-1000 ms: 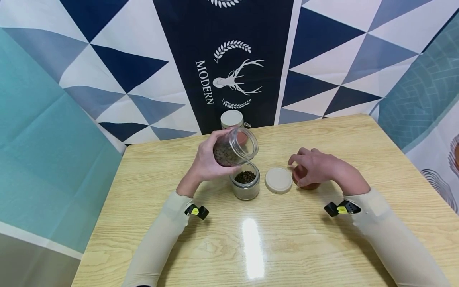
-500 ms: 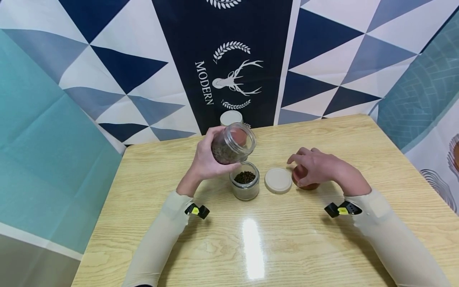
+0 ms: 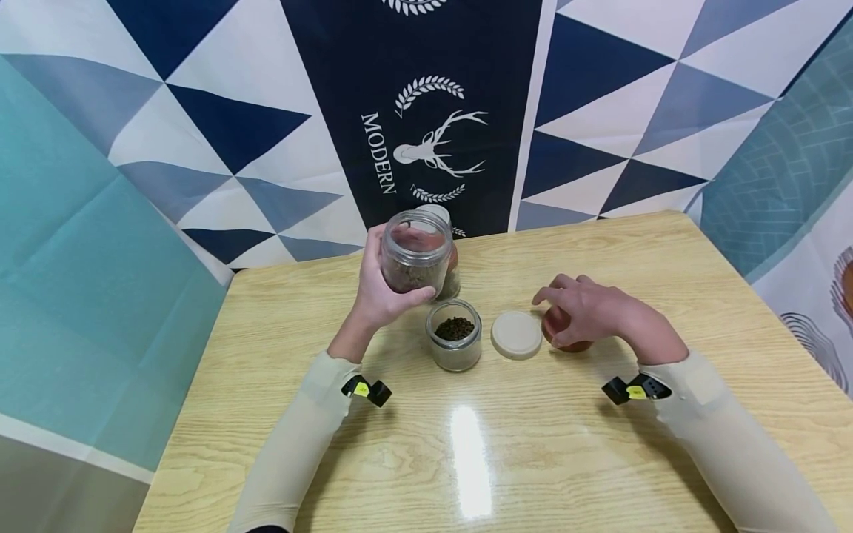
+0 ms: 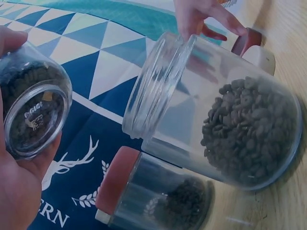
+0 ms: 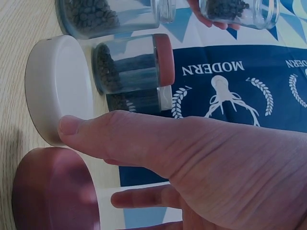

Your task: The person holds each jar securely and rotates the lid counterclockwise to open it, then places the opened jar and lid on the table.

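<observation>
A wood-grain counter [image 3: 566, 459] carries an open jar [image 3: 456, 357], a cream lid [image 3: 517, 334], a reddish lid [image 5: 53, 191], a red-lidded jar [image 5: 127, 64] and a white-lidded jar [image 5: 139, 100].

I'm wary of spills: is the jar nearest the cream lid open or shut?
Open: the glass jar has an uncovered rim, and the dark pellets inside show through its mouth.

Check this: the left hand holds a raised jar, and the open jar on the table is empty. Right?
Not empty: the head view shows dark pieces in the open jar on the table. The left hand does hold a raised jar.
</observation>
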Tool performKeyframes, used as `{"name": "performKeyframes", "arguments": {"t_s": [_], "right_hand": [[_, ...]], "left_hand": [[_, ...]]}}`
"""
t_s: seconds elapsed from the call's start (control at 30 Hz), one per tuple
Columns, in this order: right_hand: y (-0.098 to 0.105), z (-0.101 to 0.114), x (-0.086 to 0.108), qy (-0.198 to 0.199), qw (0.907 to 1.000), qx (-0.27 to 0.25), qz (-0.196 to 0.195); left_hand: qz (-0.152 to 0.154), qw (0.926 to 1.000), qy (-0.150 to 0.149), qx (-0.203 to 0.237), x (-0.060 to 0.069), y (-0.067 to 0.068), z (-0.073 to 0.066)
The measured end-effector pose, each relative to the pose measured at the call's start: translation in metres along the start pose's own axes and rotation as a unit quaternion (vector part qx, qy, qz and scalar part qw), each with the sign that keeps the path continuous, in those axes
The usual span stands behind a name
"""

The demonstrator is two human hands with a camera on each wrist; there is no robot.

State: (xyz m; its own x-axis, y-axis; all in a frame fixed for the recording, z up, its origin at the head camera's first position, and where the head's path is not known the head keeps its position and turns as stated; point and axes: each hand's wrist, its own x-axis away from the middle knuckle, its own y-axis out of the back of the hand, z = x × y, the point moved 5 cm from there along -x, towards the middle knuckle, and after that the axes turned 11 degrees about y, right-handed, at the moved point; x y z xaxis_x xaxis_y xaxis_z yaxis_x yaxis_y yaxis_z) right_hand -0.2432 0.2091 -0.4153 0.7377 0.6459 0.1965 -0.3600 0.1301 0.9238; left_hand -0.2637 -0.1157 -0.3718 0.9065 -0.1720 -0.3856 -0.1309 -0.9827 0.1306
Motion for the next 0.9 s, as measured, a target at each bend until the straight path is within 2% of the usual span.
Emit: {"name": "performKeyframes", "arguments": {"t_s": [0.17,0.43,0.67,0.9], "right_hand": [[0.001,0.002,-0.001,0.002,1.0000,0.002,0.000],[0.001,0.004,-0.002,0.007,1.0000,0.003,0.001],[0.000,0.004,-0.002,0.007,1.0000,0.005,-0.001],[-0.001,0.006,-0.003,0.011,0.9999,0.009,0.002]], "left_hand": [[-0.015,0.9999,0.000,0.002,0.000,0.001,0.001],[-0.011,0.9999,-0.009,0.009,0.006,0.002,0.002],[-0.019,0.9998,-0.004,0.009,0.010,0.012,0.004],[-0.012,0.9995,-0.005,0.031,0.019,0.021,0.008]]}}
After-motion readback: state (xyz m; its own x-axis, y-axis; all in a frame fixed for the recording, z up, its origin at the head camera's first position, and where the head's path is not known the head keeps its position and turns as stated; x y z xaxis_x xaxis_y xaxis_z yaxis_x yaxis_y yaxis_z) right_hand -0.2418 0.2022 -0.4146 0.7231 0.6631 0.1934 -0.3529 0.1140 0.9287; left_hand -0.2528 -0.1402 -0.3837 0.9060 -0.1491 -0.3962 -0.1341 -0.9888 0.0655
